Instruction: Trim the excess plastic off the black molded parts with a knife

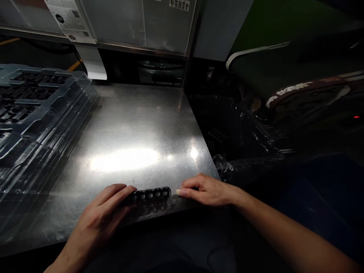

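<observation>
A black strip-shaped part with a row of several round openings lies along the front of the metal table, its right end rounded. My left hand grips the strip's left end, which the fingers cover. Just beyond the right end, a small gap away, is my right hand. Its fingers are curled and the thumb points left toward the strip. Whatever may be inside those fingers is hidden.
Stacked clear plastic trays holding dark parts stand at the left. The shiny metal table ends at a front edge near my body. Right of it is a bin lined with black plastic, dark parts inside. A grey panel rises behind.
</observation>
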A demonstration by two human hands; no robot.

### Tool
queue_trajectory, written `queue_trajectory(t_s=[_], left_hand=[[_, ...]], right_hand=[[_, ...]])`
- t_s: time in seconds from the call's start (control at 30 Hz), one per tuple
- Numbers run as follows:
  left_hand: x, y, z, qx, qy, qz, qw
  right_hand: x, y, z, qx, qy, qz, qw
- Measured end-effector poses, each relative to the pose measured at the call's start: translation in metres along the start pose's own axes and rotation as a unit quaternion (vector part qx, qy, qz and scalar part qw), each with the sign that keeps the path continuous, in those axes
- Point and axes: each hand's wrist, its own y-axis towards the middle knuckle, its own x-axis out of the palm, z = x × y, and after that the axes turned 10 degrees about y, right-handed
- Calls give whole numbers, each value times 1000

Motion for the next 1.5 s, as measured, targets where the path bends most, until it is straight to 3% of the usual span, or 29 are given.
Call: queue_trajectory(t_s=[0.07, 0.17, 0.23, 0.3, 0.4, 0.6, 0.7, 0.8, 0.97, 1.07, 1.27, 1.5], left_hand=[[-2, 1, 3, -2, -5, 7, 1000], [-7, 1, 15, -38, -53, 10, 998], [-11, 2, 26, -78, -136, -1, 988], [-15, 3, 37, -89, -220, -17, 971], [-18, 2, 48, -99, -278, -35, 955], [-12, -12, 48, -153, -329, -60, 930], [-10, -19, 43, -168, -343, -42, 923], [-12, -21, 44, -178, -345, -29, 921], [-15, -21, 47, -192, -354, -38, 915], [-14, -22, 47, -205, -374, -42, 904], [-13, -26, 44, -218, -397, -44, 890], [-8, -26, 47, -199, -490, -124, 840]], right_hand=[[1, -6, -4, 18, 30, 6, 999], [9, -11, -15, 22, 159, 77, 984], [18, -10, -24, 9, 302, 97, 948], [29, -7, -34, -7, 415, 76, 907], [40, -4, -46, -21, 477, 53, 877], [42, 1, -45, 35, 461, 21, 886], [41, 1, -40, 49, 452, 73, 888], [43, -6, -41, 21, 366, 141, 920], [46, -22, -59, -86, 143, 153, 974], [48, -25, -64, -146, 52, 144, 977], [49, -21, -59, -196, 14, 141, 970], [43, -17, -60, -220, -8, 108, 969]])
